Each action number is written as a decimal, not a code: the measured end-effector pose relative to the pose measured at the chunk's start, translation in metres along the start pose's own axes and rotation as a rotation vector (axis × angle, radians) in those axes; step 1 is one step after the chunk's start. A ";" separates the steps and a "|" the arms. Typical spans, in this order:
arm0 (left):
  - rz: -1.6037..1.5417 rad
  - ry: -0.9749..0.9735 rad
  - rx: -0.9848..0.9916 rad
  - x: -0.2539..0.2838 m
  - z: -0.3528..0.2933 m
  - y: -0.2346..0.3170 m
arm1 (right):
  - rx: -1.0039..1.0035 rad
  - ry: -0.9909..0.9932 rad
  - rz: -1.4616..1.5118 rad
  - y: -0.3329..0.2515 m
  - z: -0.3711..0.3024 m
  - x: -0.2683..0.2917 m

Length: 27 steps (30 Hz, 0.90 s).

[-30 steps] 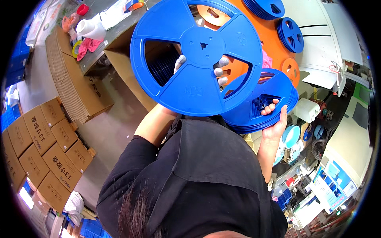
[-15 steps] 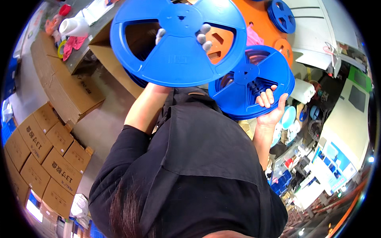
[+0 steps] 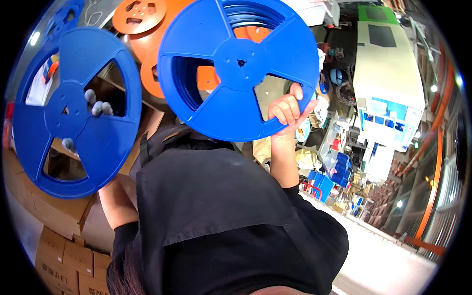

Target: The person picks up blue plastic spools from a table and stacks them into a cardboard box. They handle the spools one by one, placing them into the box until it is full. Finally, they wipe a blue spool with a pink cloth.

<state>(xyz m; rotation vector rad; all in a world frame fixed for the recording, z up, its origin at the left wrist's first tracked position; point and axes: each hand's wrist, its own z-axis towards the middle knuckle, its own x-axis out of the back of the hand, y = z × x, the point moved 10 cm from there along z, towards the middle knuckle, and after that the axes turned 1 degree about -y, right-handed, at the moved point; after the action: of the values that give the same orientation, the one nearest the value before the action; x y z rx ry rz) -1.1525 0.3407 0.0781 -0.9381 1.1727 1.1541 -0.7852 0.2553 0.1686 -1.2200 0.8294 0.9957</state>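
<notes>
On the left, a blue plastic reel (image 3: 34,130) with fan-shaped windows stands tilted in my left hand (image 3: 101,107). Grey-covered fingertips come through two of its windows and clasp its face; the palm is hidden behind. A second blue reel (image 3: 209,110) hangs at the upper middle, facing me. Layered blue edges in its windows show more reels stacked behind it. My right hand (image 3: 287,109), bare, is closed around this stack's lower right rim, its fingers curled into a window. A narrow gap separates the two blue reels.
Orange reels (image 3: 140,17) lie behind the blue ones. Brown cartons (image 3: 59,263) are stacked at the lower left, near an open cardboard box (image 3: 147,123). A cream machine (image 3: 391,69) with a green top stands right, beyond blue bins (image 3: 342,169).
The view has turned to the right. Both hands still hold blue reels, which overlapped before and now stand apart. The left reel has swung left, lower and more upright.
</notes>
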 end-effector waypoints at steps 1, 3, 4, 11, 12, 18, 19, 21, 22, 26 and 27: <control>-0.003 -0.013 -0.011 0.010 0.001 0.003 | 0.010 -0.001 0.019 -0.002 0.001 0.000; 0.015 -0.013 -0.026 0.015 -0.003 0.008 | 0.012 -0.008 0.036 0.000 0.007 0.001; 0.025 0.010 -0.011 0.019 -0.004 0.005 | 0.019 -0.011 0.036 -0.001 0.009 0.002; 0.152 0.202 0.054 0.043 -0.013 -0.003 | 0.001 -0.018 -0.017 0.000 0.013 0.007; 0.190 0.222 0.059 0.047 -0.015 -0.004 | -0.004 -0.025 -0.019 0.001 0.015 0.007; 0.115 0.293 0.164 0.059 -0.022 -0.017 | -0.005 -0.028 0.005 0.008 0.020 -0.001; 0.128 0.305 0.172 0.060 -0.022 -0.017 | -0.010 -0.036 0.028 0.010 0.022 -0.003; 0.139 0.318 0.189 0.059 -0.018 -0.021 | -0.019 -0.036 -0.014 0.011 0.024 -0.006; 0.152 0.328 0.203 0.059 -0.020 -0.024 | -0.023 -0.036 -0.034 0.013 0.025 -0.008; 0.188 0.382 0.266 0.061 -0.022 -0.032 | -0.087 -0.081 -0.168 0.019 0.023 -0.019; 0.197 0.397 0.286 0.063 -0.022 -0.035 | -0.100 -0.093 -0.181 0.019 0.024 -0.021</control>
<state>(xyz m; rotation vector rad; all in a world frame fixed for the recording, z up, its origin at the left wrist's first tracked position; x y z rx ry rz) -1.1222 0.3240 0.0114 -0.8654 1.7342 0.9406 -0.8110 0.2767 0.1849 -1.2999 0.5914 0.9477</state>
